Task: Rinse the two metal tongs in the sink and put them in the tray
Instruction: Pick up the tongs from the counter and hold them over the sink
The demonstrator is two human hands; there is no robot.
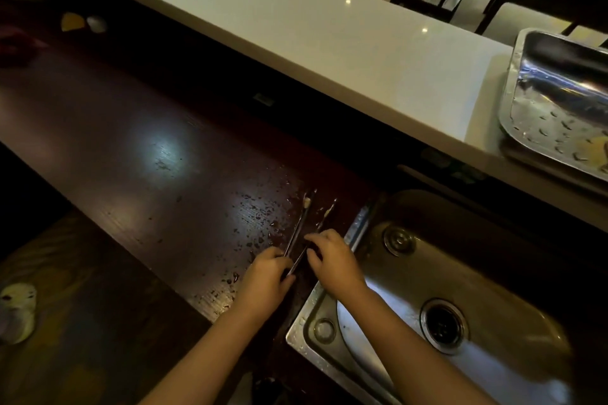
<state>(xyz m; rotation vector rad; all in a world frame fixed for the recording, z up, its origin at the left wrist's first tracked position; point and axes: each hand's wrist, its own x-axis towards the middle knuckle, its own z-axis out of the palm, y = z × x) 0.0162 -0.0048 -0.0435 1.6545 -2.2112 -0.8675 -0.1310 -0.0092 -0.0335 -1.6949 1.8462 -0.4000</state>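
Both hands (296,268) clamped on 2 tongs (301,223) on wet counter (148,148); sink (493,273) at 3 o'clock. Risk: slick metal slipping.

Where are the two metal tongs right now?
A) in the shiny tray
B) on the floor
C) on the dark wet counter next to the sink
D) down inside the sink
C: the two metal tongs lie on the dark counter just left of the sink, with the left hand and right hand on their near ends; the tray sits apart on the white ledge.
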